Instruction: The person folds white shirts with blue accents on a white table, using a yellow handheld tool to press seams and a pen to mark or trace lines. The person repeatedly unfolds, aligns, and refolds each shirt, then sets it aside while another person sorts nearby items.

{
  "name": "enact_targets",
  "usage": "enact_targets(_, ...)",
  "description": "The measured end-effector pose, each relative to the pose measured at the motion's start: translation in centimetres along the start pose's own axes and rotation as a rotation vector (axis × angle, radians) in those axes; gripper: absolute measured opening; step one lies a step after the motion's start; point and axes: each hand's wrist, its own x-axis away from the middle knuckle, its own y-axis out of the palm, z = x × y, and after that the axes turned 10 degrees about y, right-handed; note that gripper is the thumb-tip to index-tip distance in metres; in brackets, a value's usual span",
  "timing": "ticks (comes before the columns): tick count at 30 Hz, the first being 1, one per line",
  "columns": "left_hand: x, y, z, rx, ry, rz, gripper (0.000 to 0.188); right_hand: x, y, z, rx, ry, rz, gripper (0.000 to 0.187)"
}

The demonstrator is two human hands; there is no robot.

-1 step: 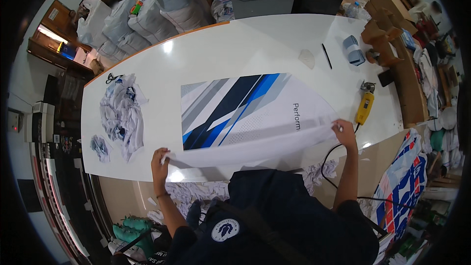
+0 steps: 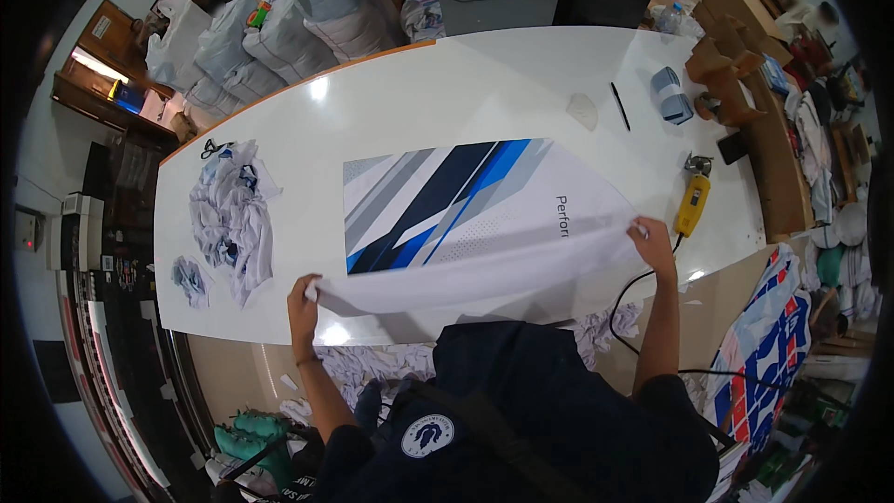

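A cut fabric panel (image 2: 466,186) with navy, blue and grey diagonal stripes lies on the white table, and its near edge is lifted and folded back so the plain white underside shows. My left hand (image 2: 303,317) pinches the near left corner, just off the tabletop. At the near right corner, my right hand (image 2: 654,247) grips the same panel between thumb and fingers. The raised strip between my hands hides part of the print. Just beyond my right hand rests a yellow electric cutter (image 2: 691,205) with a black cable.
Crumpled fabric scraps (image 2: 233,214) and scissors (image 2: 212,146) lie on the table (image 2: 447,98) at left. At right are a black pen (image 2: 620,107), a folded blue-grey bundle (image 2: 670,96) and a phone (image 2: 733,148). Scraps cover the floor; full sacks (image 2: 335,0) stand behind the table.
My two hands have moved slightly away from me with the panel's near edge. The folded-back strip now covers a little more of the print.
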Motion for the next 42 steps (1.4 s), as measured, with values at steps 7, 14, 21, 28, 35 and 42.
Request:
enact_targets(7, -12.8, 8.1, -12.8, 0.229, -0.318, 0.05, 0.03, -14.7, 5.0, -0.4, 0.247, 0.022, -0.124, 0.03)
enact_targets(14, -17.9, 11.4, -11.9, -0.337, -0.152, -0.002, 0.039, -16.2, 6.6, -0.9, 0.333, 0.033, -0.139, 0.031)
enact_targets(21, -18.6, 12.4, -12.0, -0.461, -0.163, 0.092, 0.04, -16.0, 7.8, -2.1, 0.1, -0.077, -0.045, 0.025)
enact_targets(28, -19.6, 13.2, -10.5, -0.355, -0.096, 0.132, 0.029, -16.5, 8.1, -0.7, 0.153, -0.06, 0.011, 0.022)
enact_targets(35, -20.9, 13.8, -10.3, -0.319, -0.042, 0.157, 0.025, -17.0, 10.0, -4.9, 0.126, -0.243, 0.065, 0.022)
enact_targets(42, -21.6, 13.9, -10.1, -0.369, -0.101, 0.118, 0.025, -18.8, 11.7, -3.1, 0.06, -0.051, 0.082, 0.017)
